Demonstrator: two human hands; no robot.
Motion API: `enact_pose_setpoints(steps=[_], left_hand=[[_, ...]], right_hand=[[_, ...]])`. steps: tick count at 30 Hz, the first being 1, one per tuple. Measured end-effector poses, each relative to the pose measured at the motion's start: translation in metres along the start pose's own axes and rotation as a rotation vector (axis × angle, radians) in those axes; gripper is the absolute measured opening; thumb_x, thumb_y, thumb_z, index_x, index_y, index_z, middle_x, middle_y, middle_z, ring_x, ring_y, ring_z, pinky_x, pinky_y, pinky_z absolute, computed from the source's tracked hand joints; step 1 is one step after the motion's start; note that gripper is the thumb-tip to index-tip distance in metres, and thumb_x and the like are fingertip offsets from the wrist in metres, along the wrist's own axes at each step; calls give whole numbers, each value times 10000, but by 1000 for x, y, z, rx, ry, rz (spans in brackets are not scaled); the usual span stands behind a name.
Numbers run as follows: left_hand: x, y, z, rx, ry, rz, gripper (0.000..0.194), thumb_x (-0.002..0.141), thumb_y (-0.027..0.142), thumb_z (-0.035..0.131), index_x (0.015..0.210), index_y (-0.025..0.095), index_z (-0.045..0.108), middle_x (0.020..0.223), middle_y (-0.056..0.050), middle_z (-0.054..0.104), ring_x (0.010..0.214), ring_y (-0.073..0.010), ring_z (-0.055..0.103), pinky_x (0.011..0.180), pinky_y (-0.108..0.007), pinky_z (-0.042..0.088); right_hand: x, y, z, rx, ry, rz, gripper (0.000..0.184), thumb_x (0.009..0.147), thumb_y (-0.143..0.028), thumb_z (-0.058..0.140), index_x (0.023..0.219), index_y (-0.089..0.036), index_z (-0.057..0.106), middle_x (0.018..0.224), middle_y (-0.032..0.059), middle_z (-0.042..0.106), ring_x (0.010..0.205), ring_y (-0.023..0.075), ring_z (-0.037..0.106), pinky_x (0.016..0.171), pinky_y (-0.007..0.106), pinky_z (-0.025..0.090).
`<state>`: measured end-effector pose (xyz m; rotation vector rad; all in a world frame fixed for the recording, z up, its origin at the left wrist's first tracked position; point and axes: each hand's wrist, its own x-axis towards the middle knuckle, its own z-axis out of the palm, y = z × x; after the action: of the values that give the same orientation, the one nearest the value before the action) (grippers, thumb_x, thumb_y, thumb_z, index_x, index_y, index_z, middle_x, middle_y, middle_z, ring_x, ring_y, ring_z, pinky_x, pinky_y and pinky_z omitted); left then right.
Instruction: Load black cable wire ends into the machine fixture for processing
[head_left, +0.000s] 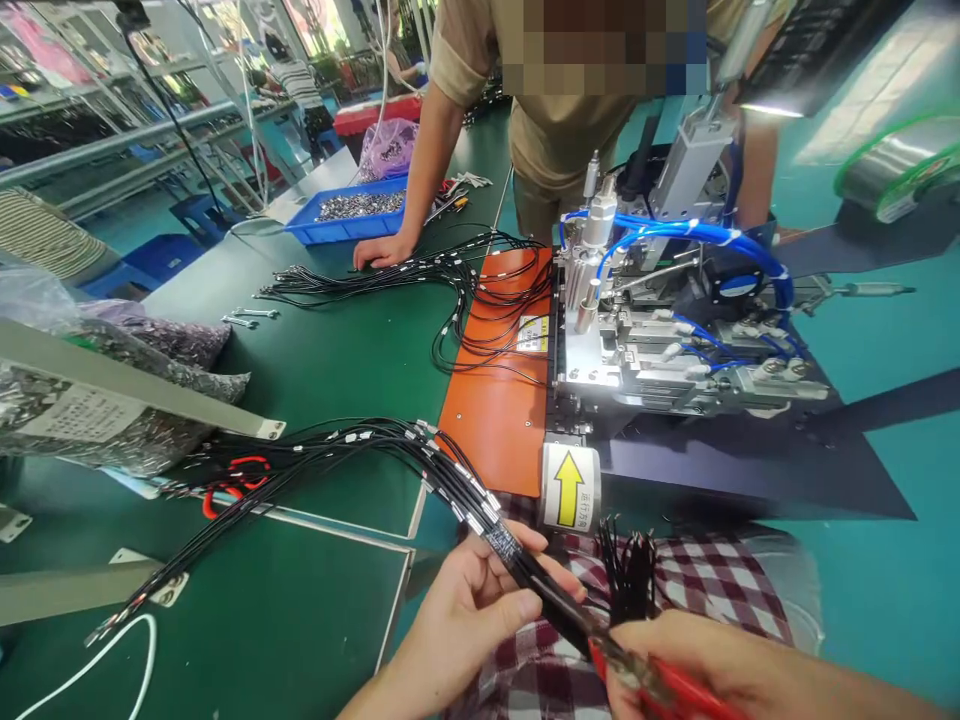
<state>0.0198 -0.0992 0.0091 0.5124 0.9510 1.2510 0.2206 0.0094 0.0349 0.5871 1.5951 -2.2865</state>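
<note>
A bundle of black cables [405, 440] with white tags runs from the table on the left down to my lap. My left hand [480, 595] is closed around this bundle, just below a printed label [504, 541]. My right hand [675, 650] grips red-handled pliers [634, 672], whose jaws touch the bundle below my left hand; whether they bite on it is hard to see. Cut-looking cable ends [628, 570] stick up above the checkered cloth [720, 575] on my lap.
A bench machine [622, 350] with blue air hoses and an orange plate [491, 420] stands ahead. A co-worker's hand [386, 250] rests near more black cables [435, 268]. Around are a blue tray [300, 228], wrenches [251, 317], red-handled scissors [225, 492] and a solder spool [900, 170].
</note>
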Motion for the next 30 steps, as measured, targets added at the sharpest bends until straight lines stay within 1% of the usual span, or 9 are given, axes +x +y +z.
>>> enact_pose_setpoints(steps=[2, 5, 9, 10, 12, 19, 22, 25, 30], left_hand=[[0, 1, 0, 1, -14, -7, 292, 794, 224, 730, 1031, 190, 563, 996, -92, 736, 1046, -241, 655, 887, -373, 499], [0, 3, 0, -5, -14, -16, 277, 790, 231, 733, 999, 181, 560, 1003, -102, 735, 1035, -243, 661, 876, -371, 506], [1, 4, 0, 9, -1, -25, 281, 776, 236, 744, 977, 170, 560, 986, -112, 736, 1032, -249, 662, 846, -352, 515], [1, 5, 1, 14, 3, -29, 282, 772, 238, 748, 970, 169, 560, 977, -113, 737, 1031, -250, 662, 834, -345, 517], [2, 5, 1, 20, 6, -35, 288, 764, 242, 753, 962, 168, 558, 968, -114, 739, 1020, -249, 666, 816, -333, 518], [0, 7, 3, 50, -1, -51, 255, 782, 239, 729, 960, 165, 561, 1000, -119, 735, 967, -226, 677, 866, -347, 489], [-1, 7, 3, 55, 8, -58, 260, 782, 240, 726, 967, 165, 560, 1005, -125, 732, 968, -234, 675, 838, -341, 494], [-1, 7, 3, 61, 8, -62, 254, 788, 235, 718, 974, 164, 560, 1016, -132, 728, 981, -240, 670, 848, -352, 494], [-1, 6, 1, 86, 14, -69, 252, 795, 217, 707, 993, 167, 559, 1034, -129, 724, 996, -236, 664, 872, -363, 495]], right_hand=[[4, -16, 2, 1, -3, 89, 296, 801, -458, 583, 727, -174, 549, 676, -13, 471, 634, 107, 466, 594, 205, 415], [10, -29, 3, 14, -2, 196, 296, 757, -440, 595, 682, -184, 467, 676, -17, 442, 647, 108, 441, 600, 205, 402], [12, -31, 3, 28, 59, 245, 362, 716, -486, 610, 653, -191, 410, 676, -22, 400, 665, 114, 431, 647, 222, 402], [12, -30, 4, 22, 82, 263, 369, 713, -492, 611, 656, -189, 407, 683, -21, 399, 663, 111, 423, 641, 221, 394], [10, -30, 5, 11, 77, 291, 376, 708, -496, 614, 662, -185, 410, 690, -18, 407, 648, 105, 404, 608, 216, 371], [8, -35, 7, -5, 65, 282, 392, 731, -520, 591, 653, -175, 423, 670, -22, 419, 625, 97, 371, 574, 213, 319], [9, -34, 9, 0, 80, 235, 420, 721, -569, 579, 667, -177, 437, 686, -14, 438, 634, 104, 378, 578, 216, 317], [10, -29, 13, -20, 91, 190, 424, 727, -589, 568, 690, -186, 442, 673, -26, 416, 609, 100, 349, 533, 207, 289], [15, -17, 18, -89, 161, 184, 354, 785, -479, 569, 663, -181, 423, 683, -25, 435, 643, 106, 368, 556, 200, 305]])
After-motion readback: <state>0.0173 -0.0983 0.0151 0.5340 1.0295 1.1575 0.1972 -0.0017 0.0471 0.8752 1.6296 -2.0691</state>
